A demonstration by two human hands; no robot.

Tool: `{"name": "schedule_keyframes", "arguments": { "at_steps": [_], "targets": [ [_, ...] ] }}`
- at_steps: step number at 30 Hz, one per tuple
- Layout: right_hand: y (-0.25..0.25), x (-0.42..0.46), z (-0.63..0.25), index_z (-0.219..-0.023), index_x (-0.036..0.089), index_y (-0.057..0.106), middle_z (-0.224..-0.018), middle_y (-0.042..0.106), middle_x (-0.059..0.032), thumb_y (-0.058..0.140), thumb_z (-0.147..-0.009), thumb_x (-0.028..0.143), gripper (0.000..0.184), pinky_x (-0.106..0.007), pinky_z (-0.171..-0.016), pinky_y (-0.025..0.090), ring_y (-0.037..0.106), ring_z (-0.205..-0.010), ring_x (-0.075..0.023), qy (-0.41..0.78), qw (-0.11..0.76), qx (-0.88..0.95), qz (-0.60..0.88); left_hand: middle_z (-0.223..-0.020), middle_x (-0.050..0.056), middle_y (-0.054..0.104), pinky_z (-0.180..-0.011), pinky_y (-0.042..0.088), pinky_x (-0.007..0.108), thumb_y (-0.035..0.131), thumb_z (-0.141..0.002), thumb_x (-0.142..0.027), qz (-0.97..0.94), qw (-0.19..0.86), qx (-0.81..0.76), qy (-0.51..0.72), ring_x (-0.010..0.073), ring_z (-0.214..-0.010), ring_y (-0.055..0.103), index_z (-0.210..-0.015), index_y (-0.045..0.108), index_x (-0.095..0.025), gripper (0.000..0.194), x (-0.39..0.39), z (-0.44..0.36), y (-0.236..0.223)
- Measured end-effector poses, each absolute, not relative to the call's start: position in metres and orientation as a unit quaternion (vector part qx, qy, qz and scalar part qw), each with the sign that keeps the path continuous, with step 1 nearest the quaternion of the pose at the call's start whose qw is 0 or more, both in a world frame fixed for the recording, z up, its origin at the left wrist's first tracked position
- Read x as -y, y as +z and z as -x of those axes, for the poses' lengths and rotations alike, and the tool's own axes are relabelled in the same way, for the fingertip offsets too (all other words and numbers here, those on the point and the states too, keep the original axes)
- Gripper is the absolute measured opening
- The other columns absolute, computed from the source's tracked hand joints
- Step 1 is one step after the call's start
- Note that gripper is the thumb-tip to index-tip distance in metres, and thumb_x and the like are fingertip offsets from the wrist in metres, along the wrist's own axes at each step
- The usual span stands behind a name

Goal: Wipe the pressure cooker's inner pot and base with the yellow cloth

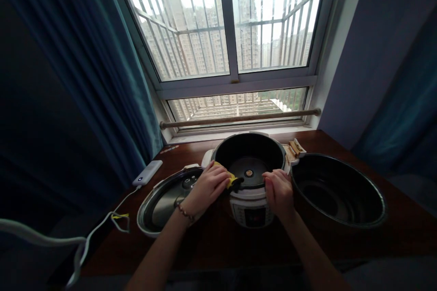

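Note:
A white electric cooker (pixel 254 207) stands on the table with its top uncovered and a round sensor (pixel 249 173) in the middle of its dark inside. My left hand (pixel 208 186) is closed around a yellow-and-black item (pixel 235 182) at the cooker's front left rim; its kind is unclear, being mostly covered by my fingers. My right hand (pixel 280 191) has its fingers curled over the front right rim of the cooker. Left of the cooker lies its round lid (pixel 164 202), partly behind my left hand. To the right sits a large black inner pot (pixel 337 191).
A white power bank (pixel 148 173) with a white cable (pixel 99 225) lies on the wooden table (pixel 205 245) at the left. Behind the table is a barred window (pixel 235 77) with a rail. Blue curtains (pixel 112 77) hang at the sides.

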State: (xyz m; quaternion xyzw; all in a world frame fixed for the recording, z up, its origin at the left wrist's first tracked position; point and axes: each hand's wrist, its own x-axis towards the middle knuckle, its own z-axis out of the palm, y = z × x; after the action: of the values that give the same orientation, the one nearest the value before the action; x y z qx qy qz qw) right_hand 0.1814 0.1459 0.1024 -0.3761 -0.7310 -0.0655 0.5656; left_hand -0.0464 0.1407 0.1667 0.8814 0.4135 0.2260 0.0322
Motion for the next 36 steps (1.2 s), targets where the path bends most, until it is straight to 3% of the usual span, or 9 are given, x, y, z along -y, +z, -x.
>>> {"name": "schedule_keyframes", "arguments": {
  "at_steps": [5,8,11,16,20,24,27,32,36],
  "targets": [
    [0.102,-0.147,-0.181,-0.082,0.016,0.055,-0.069,0.057,-0.0037,0.040,-0.084,0.011,0.016,-0.036,-0.074,0.040,0.052,-0.071,-0.0173,-0.067,0.563,0.734,0.374,-0.106,0.003,0.063,-0.106,0.028,0.040,0.038,-0.091,-0.028,-0.879,0.035,-0.427,0.210,0.0179,-0.120,0.044,-0.096,0.065,-0.023,0.029,-0.161,0.068,0.169],
    [0.102,-0.146,-0.181,-0.082,0.016,0.054,-0.069,0.056,-0.0037,0.039,-0.084,0.011,0.016,-0.035,-0.073,0.040,0.051,-0.071,-0.0171,-0.063,0.554,0.737,0.382,-0.117,0.002,0.059,-0.107,0.025,0.044,0.041,-0.089,-0.032,-0.876,-0.002,-0.444,0.188,0.0198,-0.123,0.040,-0.096,0.067,-0.026,0.028,-0.172,0.079,0.170],
    [0.103,-0.146,-0.181,-0.081,0.017,0.054,-0.069,0.056,-0.0033,0.039,-0.084,0.012,0.016,-0.034,-0.072,0.040,0.051,-0.070,-0.0165,-0.065,0.554,0.736,0.383,-0.124,0.003,0.055,-0.104,0.029,0.043,0.043,-0.088,-0.034,-0.869,-0.041,-0.461,0.176,0.0207,-0.121,0.042,-0.099,0.067,-0.028,0.027,-0.186,0.090,0.170],
    [0.103,-0.146,-0.180,-0.080,0.017,0.054,-0.069,0.055,-0.0032,0.039,-0.084,0.010,0.016,-0.034,-0.073,0.040,0.050,-0.070,-0.0163,-0.071,0.555,0.734,0.384,-0.116,0.006,0.060,-0.094,0.041,0.035,0.046,-0.087,-0.035,-0.847,-0.027,-0.497,0.187,0.0201,-0.105,0.054,-0.099,0.068,-0.025,0.028,-0.209,0.099,0.172],
    [0.103,-0.146,-0.179,-0.081,0.017,0.053,-0.069,0.055,-0.0034,0.040,-0.083,0.010,0.015,-0.035,-0.074,0.040,0.050,-0.070,-0.0165,-0.069,0.557,0.734,0.383,-0.105,0.005,0.066,-0.089,0.044,0.030,0.050,-0.084,-0.030,-0.848,0.029,-0.493,0.191,0.0191,-0.096,0.059,-0.095,0.070,-0.021,0.025,-0.225,0.090,0.178],
    [0.104,-0.145,-0.179,-0.081,0.018,0.053,-0.069,0.055,-0.0029,0.039,-0.084,0.010,0.016,-0.035,-0.073,0.040,0.050,-0.070,-0.0165,-0.069,0.561,0.730,0.385,-0.096,0.003,0.069,-0.081,0.045,0.025,0.050,-0.080,-0.019,-0.848,0.020,-0.504,0.163,0.0164,-0.087,0.062,-0.091,0.070,-0.021,0.023,-0.245,0.075,0.186],
    [0.107,-0.144,-0.178,-0.080,0.017,0.053,-0.068,0.054,-0.0029,0.039,-0.083,0.010,0.016,-0.035,-0.072,0.040,0.051,-0.070,-0.0169,-0.068,0.561,0.729,0.386,-0.093,0.005,0.069,-0.076,0.046,0.025,0.054,-0.075,-0.016,-0.831,-0.011,-0.535,0.152,0.0169,-0.082,0.062,-0.095,0.068,-0.019,0.025,-0.264,0.068,0.186],
    [0.105,-0.146,-0.178,-0.080,0.017,0.052,-0.068,0.053,-0.0029,0.040,-0.083,0.009,0.015,-0.035,-0.072,0.040,0.049,-0.069,-0.0163,-0.056,0.568,0.730,0.377,-0.074,0.007,0.069,-0.070,0.045,0.027,0.057,-0.074,-0.021,-0.817,-0.047,-0.560,0.129,0.0185,-0.072,0.062,-0.076,0.070,-0.017,0.014,-0.288,0.063,0.183],
    [0.101,-0.147,-0.178,-0.081,0.018,0.052,-0.068,0.053,-0.0026,0.040,-0.082,0.009,0.015,-0.035,-0.071,0.039,0.049,-0.068,-0.0163,-0.050,0.571,0.730,0.373,-0.077,0.009,0.069,-0.073,0.044,0.028,0.053,-0.076,-0.020,-0.819,-0.072,-0.559,0.112,0.0195,-0.077,0.062,-0.076,0.071,-0.017,0.018,-0.303,0.057,0.183]
  ]
}}
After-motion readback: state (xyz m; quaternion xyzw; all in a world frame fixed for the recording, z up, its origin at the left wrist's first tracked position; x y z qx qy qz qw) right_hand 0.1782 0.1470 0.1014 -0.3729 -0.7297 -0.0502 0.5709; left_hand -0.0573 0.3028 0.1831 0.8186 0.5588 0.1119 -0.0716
